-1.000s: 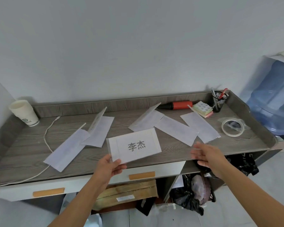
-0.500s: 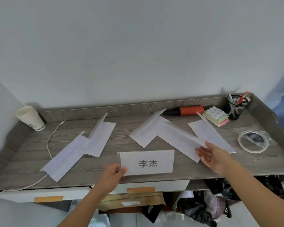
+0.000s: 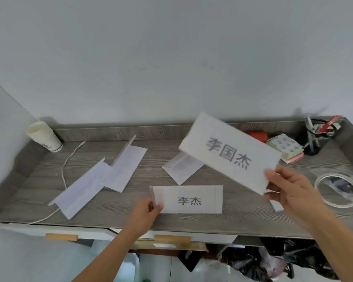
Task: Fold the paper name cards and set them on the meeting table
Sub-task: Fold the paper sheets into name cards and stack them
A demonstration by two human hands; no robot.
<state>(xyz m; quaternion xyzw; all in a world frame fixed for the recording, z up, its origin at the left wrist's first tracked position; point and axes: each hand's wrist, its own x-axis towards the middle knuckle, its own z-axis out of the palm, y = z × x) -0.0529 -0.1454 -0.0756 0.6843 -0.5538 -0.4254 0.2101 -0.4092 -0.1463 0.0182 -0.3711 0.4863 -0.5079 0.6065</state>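
Note:
A folded white name card with two printed characters [image 3: 189, 199] stands upright near the front edge of the grey wooden table [image 3: 212, 220]. My left hand [image 3: 146, 210] pinches its left end. My right hand [image 3: 291, 192] holds a second white card with three printed characters [image 3: 229, 152] lifted above the table, tilted, gripped at its lower right corner. Three more folded white cards lie flat: two overlapping at the left [image 3: 84, 190] [image 3: 126, 167] and one in the middle [image 3: 181, 167], partly hidden behind the raised card.
A paper cup [image 3: 44, 137] and a white cable [image 3: 64, 171] are at the back left. A sticky-note pad [image 3: 285, 148], a pen holder [image 3: 318, 139], a red-orange tool [image 3: 258, 136] and a roll of clear tape [image 3: 339, 189] sit at the right. Bags lie under the table.
My left hand has brought the two-character card down so it stands on the table. My right hand has picked up a card from the right side and lifted it, showing its printed face.

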